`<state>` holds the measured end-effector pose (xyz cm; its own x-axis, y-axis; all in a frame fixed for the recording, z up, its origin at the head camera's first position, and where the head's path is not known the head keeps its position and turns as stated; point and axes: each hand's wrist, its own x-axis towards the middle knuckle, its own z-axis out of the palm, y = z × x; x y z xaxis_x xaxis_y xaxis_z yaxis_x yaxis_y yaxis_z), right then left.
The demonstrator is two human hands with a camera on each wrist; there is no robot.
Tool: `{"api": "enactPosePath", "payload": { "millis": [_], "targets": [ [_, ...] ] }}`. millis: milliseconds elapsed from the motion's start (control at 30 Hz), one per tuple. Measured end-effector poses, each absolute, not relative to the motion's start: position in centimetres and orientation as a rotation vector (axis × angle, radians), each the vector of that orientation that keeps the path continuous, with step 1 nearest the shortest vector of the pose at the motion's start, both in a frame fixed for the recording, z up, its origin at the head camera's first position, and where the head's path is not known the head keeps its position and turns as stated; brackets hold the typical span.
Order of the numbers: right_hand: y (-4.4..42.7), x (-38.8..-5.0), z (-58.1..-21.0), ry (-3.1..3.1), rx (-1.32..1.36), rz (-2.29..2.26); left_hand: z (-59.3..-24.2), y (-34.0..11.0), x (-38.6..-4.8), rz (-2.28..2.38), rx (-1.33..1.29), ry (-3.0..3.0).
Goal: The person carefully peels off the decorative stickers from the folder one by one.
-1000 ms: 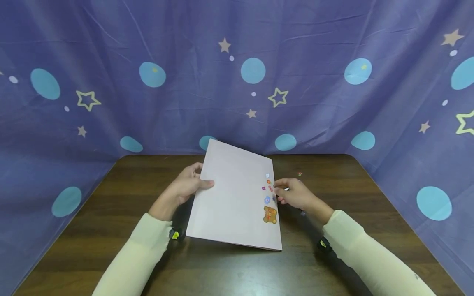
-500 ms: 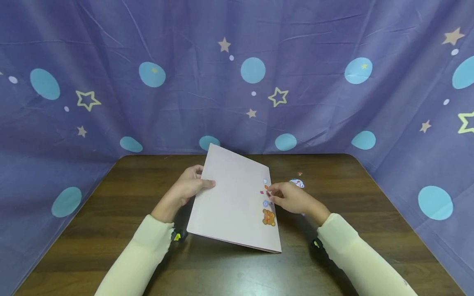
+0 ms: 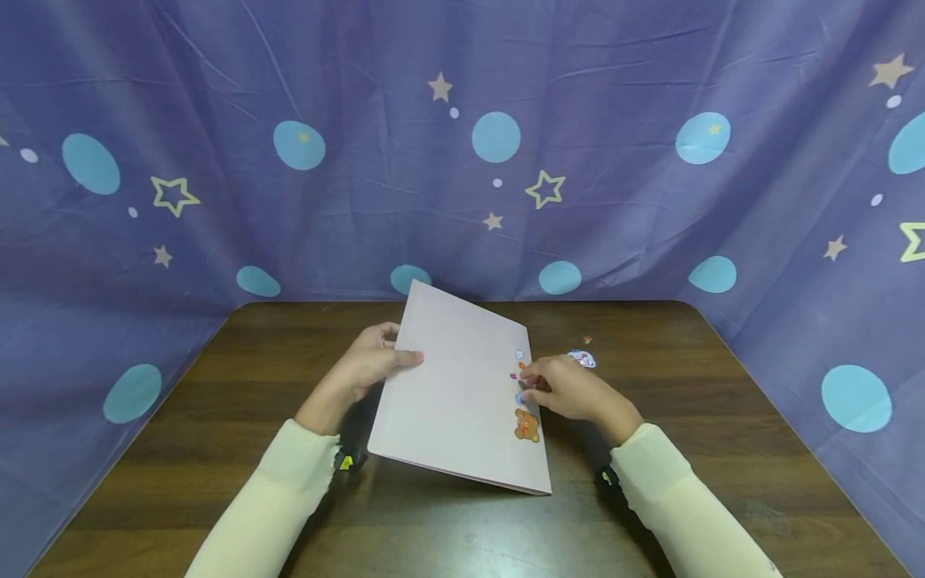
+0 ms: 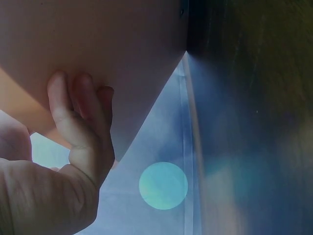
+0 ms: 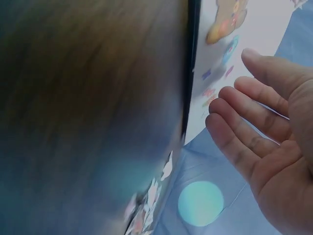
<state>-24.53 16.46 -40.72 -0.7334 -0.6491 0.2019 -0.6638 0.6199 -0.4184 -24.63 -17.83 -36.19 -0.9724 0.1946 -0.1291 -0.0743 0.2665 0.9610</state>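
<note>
A white board (image 3: 455, 393) stands tilted over the table. My left hand (image 3: 364, 363) grips its left edge, thumb on the front face; the left wrist view shows the fingers of that hand (image 4: 80, 132) against the back. Small stickers run along the board's right side: a brown bear sticker (image 3: 527, 425), a blue flower sticker (image 3: 519, 398) and several tiny coloured ones. My right hand (image 3: 574, 392) is at that side, fingertips by the stickers. In the right wrist view its fingers and thumb lie apart, with nothing seen between them.
Loose on the brown table (image 3: 686, 449), right of the board, lie a white patterned sticker (image 3: 582, 358) and a small red one (image 3: 587, 340). Shiny sticker pieces (image 5: 149, 203) show in the right wrist view. A blue curtain (image 3: 347, 217) hangs behind the table.
My right hand has moved left from the board's edge onto the stickers, uncovering the white patterned sticker on the table. The board's top has dipped slightly, the left hand still holding it.
</note>
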Motion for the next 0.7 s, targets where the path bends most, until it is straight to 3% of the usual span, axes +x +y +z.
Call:
{"api": "enactPosePath", "payload": {
  "millis": [333, 700],
  "targets": [
    [15.4, -23.9, -40.7, -2.754, 1.254, 0.61, -36.2, -17.8, -24.6, 1.778, 0.13, 2.309],
    [15.1, -23.4, -40.7, -2.772, 1.204, 0.519, -36.0, -17.8, -24.6, 1.779, 0.127, 2.303]
  ]
}}
